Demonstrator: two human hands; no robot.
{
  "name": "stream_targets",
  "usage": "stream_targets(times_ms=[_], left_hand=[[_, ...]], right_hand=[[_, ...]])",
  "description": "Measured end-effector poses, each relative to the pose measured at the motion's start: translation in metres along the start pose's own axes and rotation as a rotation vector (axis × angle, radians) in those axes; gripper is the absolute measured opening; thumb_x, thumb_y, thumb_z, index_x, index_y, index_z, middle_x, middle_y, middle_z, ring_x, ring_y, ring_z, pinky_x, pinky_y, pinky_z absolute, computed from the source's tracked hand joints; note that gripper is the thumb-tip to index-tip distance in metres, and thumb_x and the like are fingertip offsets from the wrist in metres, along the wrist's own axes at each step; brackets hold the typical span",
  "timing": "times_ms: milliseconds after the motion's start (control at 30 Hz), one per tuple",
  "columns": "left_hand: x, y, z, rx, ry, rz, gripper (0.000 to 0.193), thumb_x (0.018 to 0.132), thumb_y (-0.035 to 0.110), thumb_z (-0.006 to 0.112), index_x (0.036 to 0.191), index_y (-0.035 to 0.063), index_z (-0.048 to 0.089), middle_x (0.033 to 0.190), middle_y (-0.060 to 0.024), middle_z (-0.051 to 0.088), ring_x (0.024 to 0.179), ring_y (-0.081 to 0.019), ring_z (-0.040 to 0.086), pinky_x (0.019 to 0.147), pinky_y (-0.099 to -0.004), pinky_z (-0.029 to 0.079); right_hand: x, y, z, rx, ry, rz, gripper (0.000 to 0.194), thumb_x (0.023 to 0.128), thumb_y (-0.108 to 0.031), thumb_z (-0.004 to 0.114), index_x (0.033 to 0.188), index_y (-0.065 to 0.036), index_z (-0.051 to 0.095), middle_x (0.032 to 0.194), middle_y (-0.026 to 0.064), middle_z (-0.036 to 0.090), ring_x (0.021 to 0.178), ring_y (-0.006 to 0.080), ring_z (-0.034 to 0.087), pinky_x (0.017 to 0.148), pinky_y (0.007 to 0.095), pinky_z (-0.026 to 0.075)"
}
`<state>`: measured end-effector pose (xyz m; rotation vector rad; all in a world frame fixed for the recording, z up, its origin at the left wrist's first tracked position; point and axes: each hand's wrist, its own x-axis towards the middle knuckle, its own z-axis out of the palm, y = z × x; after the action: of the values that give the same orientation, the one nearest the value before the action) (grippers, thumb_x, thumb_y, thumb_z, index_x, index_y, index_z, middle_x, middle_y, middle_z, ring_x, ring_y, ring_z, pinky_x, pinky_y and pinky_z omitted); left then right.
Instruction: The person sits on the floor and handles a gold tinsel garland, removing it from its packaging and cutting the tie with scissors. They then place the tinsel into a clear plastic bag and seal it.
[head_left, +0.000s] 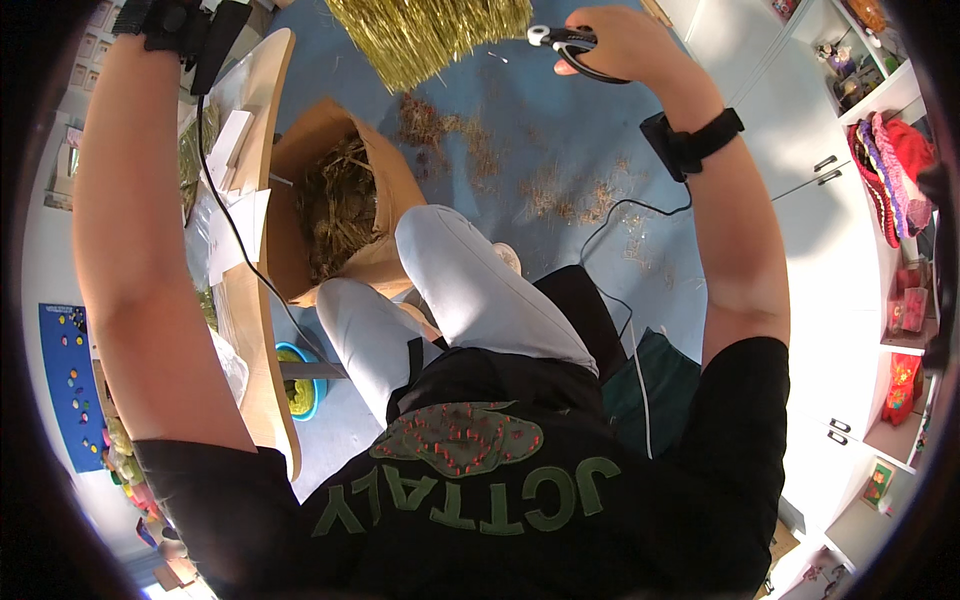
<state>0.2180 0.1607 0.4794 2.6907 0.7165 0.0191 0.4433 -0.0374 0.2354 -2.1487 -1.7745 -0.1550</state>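
Note:
Gold metallic tinsel fringe (431, 37) hangs at the top edge, its upper part cut off by the frame. Just right of its lower edge, my right hand (634, 41) grips black-and-white scissors (574, 52) by the handles. The pivot end of the scissors points toward the fringe; how far the blades are apart is hard to tell. My left hand lies beyond the top left edge, with only the forearm and a black wrist strap (169, 26) showing.
An open cardboard box (405, 187) holding dull tinsel scraps (337, 202) stands before my knees. Tinsel clippings (570, 196) litter the blue floor. A wooden tabletop (279, 420) runs along the left, white cabinets (825, 247) along the right. A cable (637, 201) trails from my right wrist.

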Motion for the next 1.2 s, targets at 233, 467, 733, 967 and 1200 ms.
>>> stream_targets(times_ms=[233, 467, 733, 967, 1200], left_hand=[[0.005, -0.005, 0.000, -0.074, -0.021, -0.029, 0.032, 0.081, 0.021, 0.074, 0.105, 0.0000, 0.068, 0.089, -0.0034, 0.069, 0.076, -0.0120, 0.063, 0.071, -0.0276, 0.052], [0.008, -0.021, -0.003, -0.119, 0.021, -0.051, 0.034, 0.082, 0.020, 0.073, 0.108, -0.0010, 0.067, 0.092, -0.0044, 0.069, 0.080, -0.0126, 0.063, 0.073, -0.0274, 0.051], [0.017, -0.035, 0.000, -0.063, -0.026, -0.061, 0.034, 0.083, 0.022, 0.072, 0.107, -0.0002, 0.067, 0.091, -0.0031, 0.069, 0.079, -0.0121, 0.062, 0.073, -0.0272, 0.051], [0.021, -0.039, 0.011, -0.079, -0.058, -0.100, 0.034, 0.082, 0.024, 0.072, 0.106, 0.0005, 0.068, 0.089, -0.0028, 0.068, 0.079, -0.0116, 0.062, 0.074, -0.0270, 0.050], [0.006, -0.047, -0.009, -0.140, 0.085, -0.103, 0.037, 0.081, 0.023, 0.073, 0.112, 0.0027, 0.066, 0.094, -0.0056, 0.069, 0.083, -0.0139, 0.063, 0.076, -0.0277, 0.050]], right_hand=[[0.009, 0.008, 0.006, -0.201, -0.140, 0.059, 0.046, 0.060, -0.039, 0.085, 0.096, -0.015, 0.071, 0.079, 0.0076, 0.067, 0.076, 0.0281, 0.066, 0.065, 0.0405, 0.049], [-0.004, 0.007, 0.004, -0.256, -0.138, 0.054, 0.064, 0.062, -0.051, 0.081, 0.114, -0.018, 0.063, 0.098, 0.0058, 0.065, 0.094, 0.0271, 0.061, 0.089, 0.0431, 0.037], [0.004, -0.040, -0.014, -0.007, -0.258, -0.073, 0.057, 0.066, -0.049, 0.079, 0.110, -0.016, 0.063, 0.093, 0.0078, 0.065, 0.091, 0.0273, 0.060, 0.091, 0.0403, 0.032], [0.022, -0.060, -0.014, 0.042, -0.273, -0.044, 0.040, 0.062, -0.038, 0.084, 0.087, -0.010, 0.071, 0.070, 0.0085, 0.066, 0.067, 0.0277, 0.064, 0.062, 0.0384, 0.047], [0.018, -0.031, 0.005, -0.136, -0.400, 0.065, 0.043, 0.059, -0.037, 0.085, 0.090, -0.010, 0.070, 0.075, 0.0058, 0.068, 0.073, 0.0261, 0.065, 0.066, 0.0377, 0.048]])
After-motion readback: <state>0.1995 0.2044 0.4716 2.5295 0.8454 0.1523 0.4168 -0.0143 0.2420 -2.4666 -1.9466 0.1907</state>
